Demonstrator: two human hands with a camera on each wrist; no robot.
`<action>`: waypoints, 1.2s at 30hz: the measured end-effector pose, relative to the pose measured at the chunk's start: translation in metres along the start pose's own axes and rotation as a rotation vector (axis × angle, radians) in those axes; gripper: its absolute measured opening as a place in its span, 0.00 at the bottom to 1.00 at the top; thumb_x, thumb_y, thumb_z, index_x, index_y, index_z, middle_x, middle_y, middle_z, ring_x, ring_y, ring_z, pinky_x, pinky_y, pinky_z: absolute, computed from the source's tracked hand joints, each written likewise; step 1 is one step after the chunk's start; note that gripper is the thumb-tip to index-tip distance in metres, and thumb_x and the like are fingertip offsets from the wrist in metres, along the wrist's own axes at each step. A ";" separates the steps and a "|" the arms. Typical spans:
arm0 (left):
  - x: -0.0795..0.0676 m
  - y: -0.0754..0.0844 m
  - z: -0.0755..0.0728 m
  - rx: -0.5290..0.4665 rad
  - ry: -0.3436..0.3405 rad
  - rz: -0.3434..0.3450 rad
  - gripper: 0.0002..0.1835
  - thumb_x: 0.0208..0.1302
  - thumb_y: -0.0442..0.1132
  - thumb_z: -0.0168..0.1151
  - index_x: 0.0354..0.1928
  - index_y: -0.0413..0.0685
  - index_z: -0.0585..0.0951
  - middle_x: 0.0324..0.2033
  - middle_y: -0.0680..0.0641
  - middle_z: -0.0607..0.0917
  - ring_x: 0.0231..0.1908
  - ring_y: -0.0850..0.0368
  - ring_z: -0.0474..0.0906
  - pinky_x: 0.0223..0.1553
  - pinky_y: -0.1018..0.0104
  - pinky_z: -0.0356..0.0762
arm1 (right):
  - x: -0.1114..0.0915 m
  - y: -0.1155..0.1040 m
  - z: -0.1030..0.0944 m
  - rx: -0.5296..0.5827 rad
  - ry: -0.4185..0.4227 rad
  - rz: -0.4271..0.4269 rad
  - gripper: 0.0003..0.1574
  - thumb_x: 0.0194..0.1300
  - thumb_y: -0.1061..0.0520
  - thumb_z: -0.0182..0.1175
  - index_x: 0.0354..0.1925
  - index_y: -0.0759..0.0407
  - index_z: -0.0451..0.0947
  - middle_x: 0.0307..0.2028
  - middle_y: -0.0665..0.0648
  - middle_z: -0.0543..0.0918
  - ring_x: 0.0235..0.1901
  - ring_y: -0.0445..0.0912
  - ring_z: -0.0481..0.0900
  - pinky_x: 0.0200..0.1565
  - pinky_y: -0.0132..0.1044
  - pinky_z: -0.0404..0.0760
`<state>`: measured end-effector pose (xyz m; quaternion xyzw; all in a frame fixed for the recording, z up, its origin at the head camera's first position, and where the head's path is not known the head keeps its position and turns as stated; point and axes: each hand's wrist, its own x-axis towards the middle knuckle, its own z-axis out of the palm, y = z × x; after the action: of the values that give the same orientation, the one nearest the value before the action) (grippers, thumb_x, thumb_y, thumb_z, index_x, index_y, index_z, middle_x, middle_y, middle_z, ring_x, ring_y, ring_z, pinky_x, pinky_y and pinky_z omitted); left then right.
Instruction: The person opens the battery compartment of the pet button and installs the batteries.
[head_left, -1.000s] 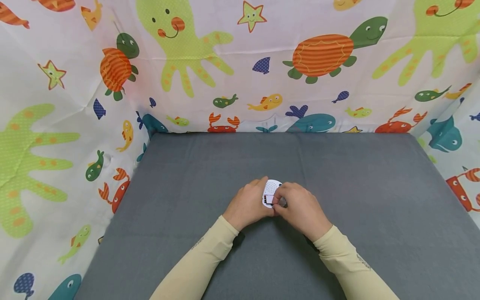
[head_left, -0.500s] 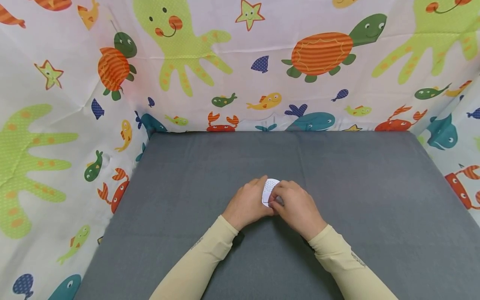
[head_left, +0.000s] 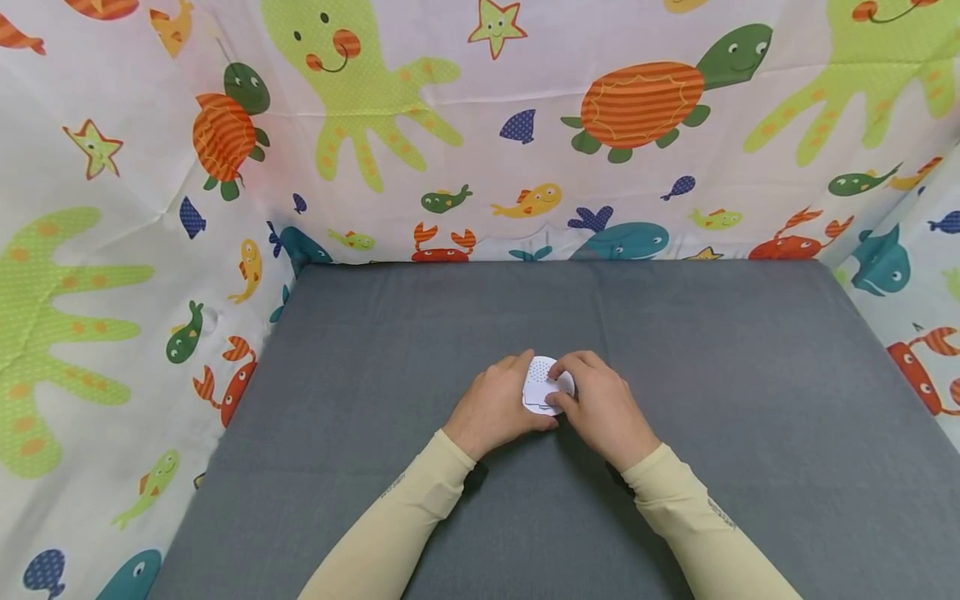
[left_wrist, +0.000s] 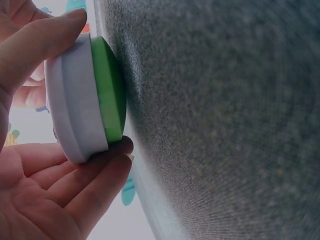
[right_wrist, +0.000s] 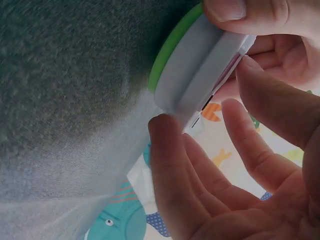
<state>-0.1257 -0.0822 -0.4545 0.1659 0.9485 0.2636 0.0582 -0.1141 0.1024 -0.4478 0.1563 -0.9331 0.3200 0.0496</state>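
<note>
Both hands are on a round white sound button [head_left: 542,375] with speaker holes in its upturned back. Its green side [left_wrist: 109,90] faces down towards the grey cloth. My left hand [head_left: 491,404] grips the rim, thumb on one side and fingers on the other. My right hand [head_left: 600,408] has its thumb on the battery cover [head_left: 538,396] and its index finger curled against the back near the rim. In the right wrist view a narrow gap with something pink inside shows beside the cover, under the thumb; whether the cover sits flush I cannot tell.
A grey cloth [head_left: 405,333] covers the table under the hands. Behind and at the sides hangs a white curtain [head_left: 480,125] printed with sea animals. Pale sleeves [head_left: 390,525] cover both forearms.
A second ago the battery compartment was partly uncovered, with the right hand pinching at the cover. The cover now lies over it, and the right thumb and finger have spread apart.
</note>
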 end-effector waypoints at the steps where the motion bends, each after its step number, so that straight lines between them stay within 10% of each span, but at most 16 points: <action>1: 0.000 0.000 -0.001 0.002 0.005 0.002 0.53 0.57 0.55 0.84 0.79 0.40 0.70 0.69 0.42 0.83 0.56 0.48 0.86 0.60 0.52 0.86 | 0.001 0.000 0.001 0.007 -0.004 0.002 0.16 0.63 0.62 0.78 0.47 0.58 0.85 0.55 0.62 0.85 0.45 0.56 0.84 0.44 0.52 0.83; 17: 0.000 -0.010 -0.009 0.014 0.026 0.019 0.54 0.57 0.56 0.84 0.80 0.39 0.69 0.70 0.41 0.82 0.59 0.48 0.86 0.60 0.53 0.86 | 0.012 -0.005 0.005 0.014 -0.044 -0.008 0.20 0.64 0.59 0.79 0.50 0.59 0.82 0.54 0.62 0.84 0.41 0.53 0.82 0.41 0.47 0.81; 28: -0.004 0.002 0.001 -0.004 -0.090 0.007 0.64 0.50 0.49 0.90 0.84 0.41 0.61 0.74 0.40 0.76 0.64 0.47 0.81 0.64 0.54 0.82 | 0.003 0.013 -0.017 0.044 -0.266 0.074 0.69 0.52 0.41 0.86 0.80 0.65 0.64 0.74 0.68 0.76 0.67 0.63 0.80 0.64 0.63 0.80; 36: -0.004 -0.003 -0.002 0.032 -0.048 -0.012 0.62 0.51 0.35 0.87 0.85 0.40 0.59 0.72 0.38 0.75 0.66 0.46 0.81 0.64 0.56 0.83 | 0.003 0.014 -0.012 0.023 -0.302 0.070 0.66 0.47 0.55 0.89 0.79 0.66 0.66 0.75 0.68 0.75 0.73 0.65 0.75 0.69 0.63 0.76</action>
<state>-0.1232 -0.0871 -0.4547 0.1674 0.9518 0.2442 0.0797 -0.1215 0.1192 -0.4457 0.1707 -0.9311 0.3050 -0.1042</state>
